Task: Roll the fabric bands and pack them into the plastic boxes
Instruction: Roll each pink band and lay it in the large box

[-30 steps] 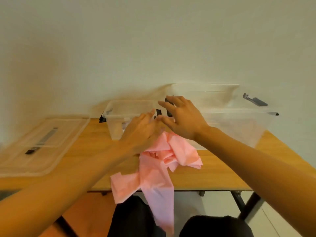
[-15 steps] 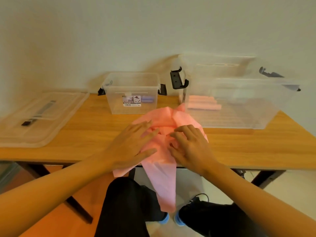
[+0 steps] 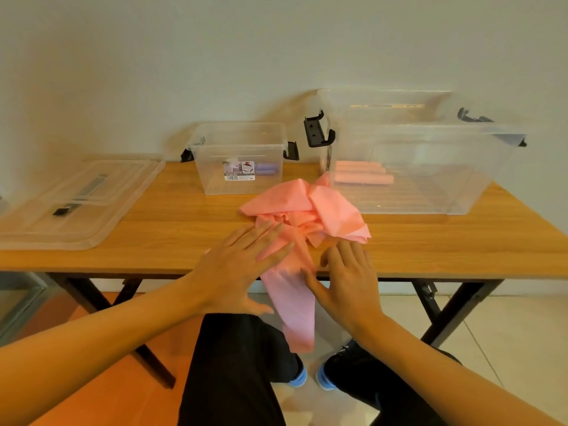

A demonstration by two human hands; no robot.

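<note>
A long pink fabric band lies crumpled on the wooden table, one end hanging over the front edge toward my lap. My left hand lies flat with straight fingers on the band's left side. My right hand rests with spread fingers at the table edge, its thumb against the hanging strip. A small clear plastic box stands behind, holding purple rolls. A large clear box at the right holds pink rolled bands.
A clear box lid with a black latch lies on the table's left part. The wall runs close behind the boxes. My black-trousered legs and blue shoes are under the table, between its black folding legs.
Both hands came back from the boxes toward the front edge and now lie flat on the band. The view has tilted downward, showing my legs.
</note>
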